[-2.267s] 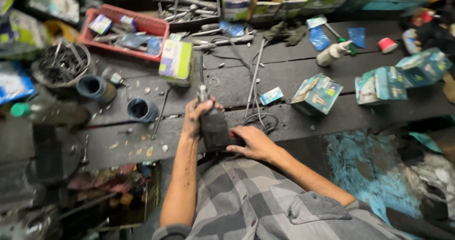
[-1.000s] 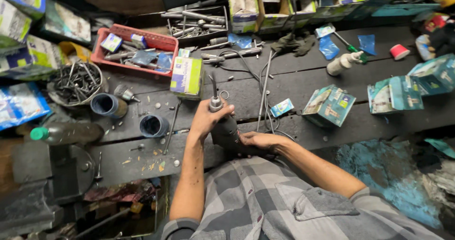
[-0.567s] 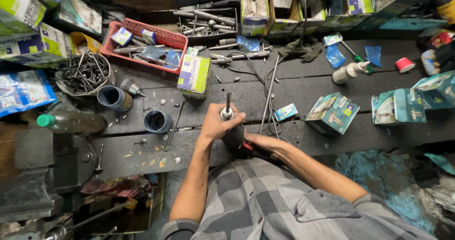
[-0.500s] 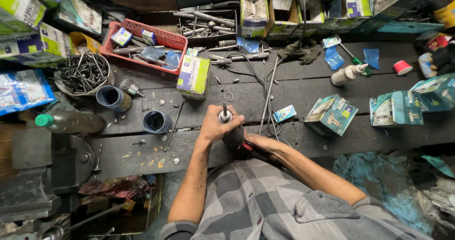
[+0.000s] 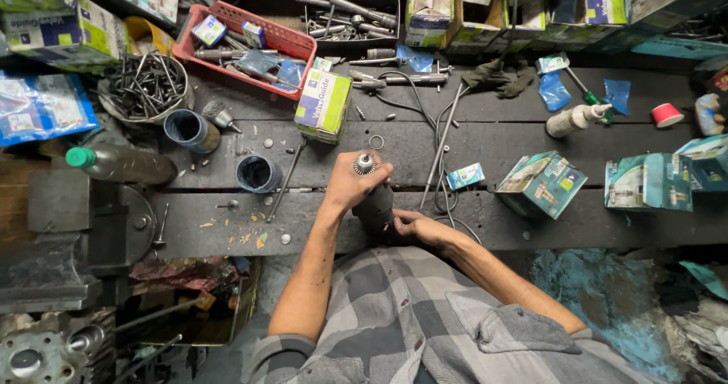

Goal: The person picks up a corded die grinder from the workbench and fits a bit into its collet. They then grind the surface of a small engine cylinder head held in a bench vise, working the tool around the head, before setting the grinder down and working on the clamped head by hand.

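A black hand-held power tool (image 5: 375,202) with a metal chuck tip (image 5: 365,163) sits at the front edge of the dark wooden bench (image 5: 493,137). My left hand (image 5: 350,183) wraps around its front end just behind the chuck. My right hand (image 5: 415,225) grips the rear of its body close to my chest. A black cable (image 5: 440,164) trails from the tool across the bench to the back.
A red basket (image 5: 250,31) of parts stands at the back left, with a bowl of metal rods (image 5: 144,88), two blue cups (image 5: 189,128) and a green-capped bottle (image 5: 121,164). Small cardboard boxes (image 5: 540,183) lie to the right. A vise (image 5: 72,225) sits at left.
The view has shifted down and right over the bench. My hands have slid the tool a little toward the bench's front edge; both hands still hold it.
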A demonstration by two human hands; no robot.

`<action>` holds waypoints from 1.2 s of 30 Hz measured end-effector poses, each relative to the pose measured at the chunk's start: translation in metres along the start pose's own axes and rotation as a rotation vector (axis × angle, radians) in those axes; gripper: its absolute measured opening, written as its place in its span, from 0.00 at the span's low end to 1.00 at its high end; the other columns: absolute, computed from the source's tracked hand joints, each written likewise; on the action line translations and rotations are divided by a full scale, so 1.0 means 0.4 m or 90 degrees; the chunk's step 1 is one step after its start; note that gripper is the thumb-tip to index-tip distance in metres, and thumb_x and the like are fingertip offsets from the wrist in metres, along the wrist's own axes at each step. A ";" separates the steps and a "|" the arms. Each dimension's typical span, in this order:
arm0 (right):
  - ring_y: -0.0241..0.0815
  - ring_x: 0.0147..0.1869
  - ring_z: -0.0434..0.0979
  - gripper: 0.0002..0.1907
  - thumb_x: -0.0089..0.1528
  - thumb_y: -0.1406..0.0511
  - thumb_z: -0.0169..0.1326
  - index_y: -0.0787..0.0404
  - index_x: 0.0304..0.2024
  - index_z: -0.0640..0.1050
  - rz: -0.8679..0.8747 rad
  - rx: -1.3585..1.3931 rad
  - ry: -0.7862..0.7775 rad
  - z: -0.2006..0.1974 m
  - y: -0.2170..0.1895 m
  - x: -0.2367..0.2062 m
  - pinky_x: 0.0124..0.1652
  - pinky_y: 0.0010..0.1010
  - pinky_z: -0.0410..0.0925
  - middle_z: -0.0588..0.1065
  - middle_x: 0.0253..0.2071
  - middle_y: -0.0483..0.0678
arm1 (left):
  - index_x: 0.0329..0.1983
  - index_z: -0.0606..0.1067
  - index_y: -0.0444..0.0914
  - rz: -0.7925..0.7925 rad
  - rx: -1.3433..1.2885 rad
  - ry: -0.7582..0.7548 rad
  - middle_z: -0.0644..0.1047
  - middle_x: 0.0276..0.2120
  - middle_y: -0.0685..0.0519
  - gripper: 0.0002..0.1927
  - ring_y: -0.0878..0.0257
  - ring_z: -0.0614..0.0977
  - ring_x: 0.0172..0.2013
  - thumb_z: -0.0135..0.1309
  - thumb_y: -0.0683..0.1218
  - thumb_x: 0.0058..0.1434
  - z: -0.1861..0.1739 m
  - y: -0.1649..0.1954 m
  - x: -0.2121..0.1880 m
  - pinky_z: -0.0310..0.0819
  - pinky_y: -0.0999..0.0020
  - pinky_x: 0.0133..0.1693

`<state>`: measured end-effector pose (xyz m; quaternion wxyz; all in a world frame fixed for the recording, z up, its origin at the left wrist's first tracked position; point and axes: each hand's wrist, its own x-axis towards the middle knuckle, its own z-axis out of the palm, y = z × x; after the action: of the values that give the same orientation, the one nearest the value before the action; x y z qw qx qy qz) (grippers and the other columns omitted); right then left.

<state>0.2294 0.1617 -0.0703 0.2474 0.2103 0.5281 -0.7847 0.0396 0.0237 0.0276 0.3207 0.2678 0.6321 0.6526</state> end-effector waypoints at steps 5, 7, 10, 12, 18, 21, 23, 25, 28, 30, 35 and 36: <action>0.32 0.57 0.68 0.22 0.69 0.67 0.43 0.61 0.65 0.72 0.008 -0.047 0.002 0.014 -0.024 -0.013 0.60 0.23 0.59 0.74 0.52 0.40 | 0.32 0.74 0.34 0.067 -0.020 0.039 0.76 0.21 0.57 0.14 0.72 0.76 0.24 0.55 0.50 0.68 0.006 0.035 0.008 0.69 0.75 0.26; 0.33 0.57 0.69 0.21 0.69 0.66 0.43 0.61 0.64 0.73 0.020 -0.043 0.005 0.013 -0.021 -0.015 0.60 0.24 0.59 0.75 0.51 0.41 | 0.35 0.72 0.35 0.162 -0.038 0.048 0.75 0.25 0.57 0.20 0.70 0.77 0.28 0.46 0.55 0.75 0.006 0.053 0.015 0.71 0.74 0.31; 0.32 0.56 0.68 0.20 0.66 0.67 0.45 0.62 0.61 0.75 0.000 -0.080 0.001 0.004 -0.008 -0.008 0.59 0.24 0.58 0.74 0.50 0.40 | 0.36 0.71 0.36 0.289 -0.050 0.076 0.75 0.32 0.56 0.30 0.68 0.78 0.34 0.33 0.63 0.81 -0.005 0.082 0.024 0.74 0.74 0.38; 0.32 0.55 0.66 0.18 0.66 0.67 0.47 0.65 0.57 0.77 -0.052 -0.123 -0.034 -0.002 -0.001 -0.003 0.58 0.24 0.58 0.73 0.49 0.41 | 0.35 0.73 0.36 0.302 -0.003 0.154 0.77 0.30 0.55 0.36 0.70 0.76 0.29 0.27 0.67 0.77 -0.024 0.099 0.011 0.74 0.76 0.32; 0.33 0.46 0.73 0.15 0.63 0.63 0.58 0.65 0.47 0.75 -0.002 -0.205 -0.030 -0.008 -0.023 0.009 0.49 0.27 0.67 0.76 0.39 0.42 | 0.36 0.57 0.44 0.303 -0.261 0.233 0.54 0.19 0.64 0.24 0.72 0.51 0.18 0.35 0.66 0.77 -0.133 0.113 -0.100 0.46 0.73 0.18; 0.30 0.44 0.75 0.18 0.62 0.59 0.62 0.63 0.50 0.76 0.002 -0.172 -0.033 -0.002 -0.053 0.007 0.46 0.24 0.69 0.77 0.40 0.40 | 0.38 0.59 0.43 0.223 -0.173 0.198 0.57 0.20 0.63 0.25 0.73 0.56 0.18 0.33 0.67 0.75 -0.170 0.080 -0.162 0.49 0.75 0.18; 0.36 0.34 0.76 0.19 0.60 0.58 0.63 0.61 0.48 0.75 0.076 -0.055 -0.004 0.002 -0.076 0.005 0.36 0.28 0.70 0.76 0.35 0.46 | 0.37 0.58 0.43 0.123 -0.221 0.194 0.59 0.22 0.61 0.22 0.72 0.58 0.20 0.32 0.64 0.77 -0.168 0.040 -0.198 0.53 0.76 0.19; 0.38 0.28 0.76 0.20 0.59 0.57 0.63 0.61 0.47 0.74 0.116 0.009 0.036 0.000 -0.099 0.005 0.28 0.30 0.70 0.77 0.33 0.49 | 0.39 0.61 0.42 0.063 -0.234 0.207 0.62 0.25 0.59 0.20 0.71 0.62 0.22 0.34 0.61 0.78 -0.148 -0.006 -0.231 0.59 0.75 0.23; 0.40 0.26 0.77 0.22 0.58 0.54 0.62 0.62 0.44 0.73 0.152 -0.019 0.133 -0.009 -0.141 0.014 0.25 0.32 0.71 0.78 0.32 0.49 | 0.47 0.65 0.37 0.002 -0.224 0.266 0.68 0.31 0.56 0.16 0.69 0.68 0.27 0.38 0.55 0.77 -0.103 -0.072 -0.278 0.70 0.71 0.30; 0.43 0.26 0.77 0.23 0.57 0.51 0.61 0.62 0.41 0.75 0.162 -0.112 0.224 -0.017 -0.174 0.022 0.27 0.35 0.72 0.81 0.31 0.50 | 0.51 0.66 0.36 -0.041 -0.233 0.309 0.72 0.33 0.54 0.14 0.68 0.71 0.29 0.40 0.52 0.77 -0.075 -0.105 -0.303 0.71 0.71 0.32; 0.54 0.40 0.80 0.33 0.61 0.39 0.58 0.62 0.34 0.82 0.097 -0.708 0.390 0.003 -0.254 -0.001 0.43 0.45 0.71 0.80 0.32 0.57 | 0.54 0.67 0.35 -0.032 -0.260 0.382 0.73 0.34 0.50 0.14 0.65 0.75 0.30 0.41 0.50 0.78 -0.032 -0.124 -0.327 0.74 0.68 0.33; 0.56 0.42 0.79 0.33 0.63 0.38 0.56 0.62 0.36 0.82 0.127 -0.788 0.390 0.017 -0.267 -0.017 0.45 0.46 0.71 0.80 0.34 0.59 | 0.55 0.66 0.35 -0.015 -0.279 0.381 0.74 0.35 0.50 0.13 0.65 0.75 0.32 0.41 0.49 0.79 -0.025 -0.119 -0.327 0.75 0.68 0.35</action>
<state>0.1690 0.1904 0.0134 0.2325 0.2904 0.9022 -0.2185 0.1209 -0.0822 -0.0130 0.1791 -0.0171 0.5465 0.8179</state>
